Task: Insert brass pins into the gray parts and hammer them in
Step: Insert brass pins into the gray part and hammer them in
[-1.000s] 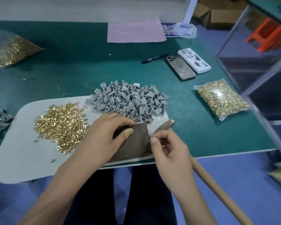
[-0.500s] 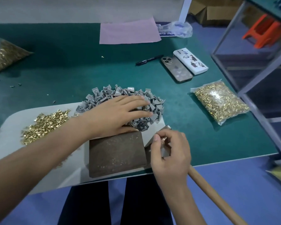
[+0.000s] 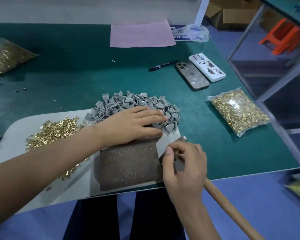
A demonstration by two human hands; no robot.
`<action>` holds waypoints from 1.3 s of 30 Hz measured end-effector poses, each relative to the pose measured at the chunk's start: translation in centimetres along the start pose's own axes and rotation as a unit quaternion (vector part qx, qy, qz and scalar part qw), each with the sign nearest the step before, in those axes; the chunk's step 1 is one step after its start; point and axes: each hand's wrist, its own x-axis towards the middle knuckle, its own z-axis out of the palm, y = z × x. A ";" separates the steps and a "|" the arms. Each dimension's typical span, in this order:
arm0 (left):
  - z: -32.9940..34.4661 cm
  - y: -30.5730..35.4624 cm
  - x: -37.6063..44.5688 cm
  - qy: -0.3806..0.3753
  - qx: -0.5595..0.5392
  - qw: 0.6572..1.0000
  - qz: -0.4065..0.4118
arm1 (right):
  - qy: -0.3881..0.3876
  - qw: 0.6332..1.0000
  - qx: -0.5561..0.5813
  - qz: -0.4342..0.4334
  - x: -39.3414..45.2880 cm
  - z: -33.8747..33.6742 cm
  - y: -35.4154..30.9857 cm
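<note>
Gray parts (image 3: 135, 108) sit heaped behind the brown block (image 3: 128, 165), where the left hand (image 3: 128, 125) has just reached, fingers flat on them, while the right hand (image 3: 182, 163) pinches something, likely a pin, so another insertion seems next.

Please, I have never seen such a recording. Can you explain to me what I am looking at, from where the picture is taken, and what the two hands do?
There is no machine: a head-worn camera looks down at a person's bare hands over a green worktable. The left hand lies with straight fingers on a pile of small gray plastic parts. The right hand pinches something too small to identify, above a wooden-handled hammer. Between them sits a dark brown block. Loose brass pins lie left; a clear bag of pins lies right.
</note>
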 end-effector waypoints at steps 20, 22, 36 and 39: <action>-4.1 1.5 -8.3 0.061 -0.230 0.883 -0.405 | -0.187 0.981 0.007 -0.060 -0.4 2.5 -3.4; -4.2 1.2 -7.3 0.033 -0.210 0.900 -0.382 | -0.189 0.980 -0.004 -0.062 -0.1 2.7 -3.5; -4.2 0.1 -4.1 -0.052 -0.131 0.934 -0.328 | -0.205 0.974 0.093 -0.020 1.2 1.6 -3.1; -5.2 0.8 -4.9 -0.021 -0.136 0.931 -0.338 | -0.164 0.979 0.120 0.004 1.3 0.9 -3.4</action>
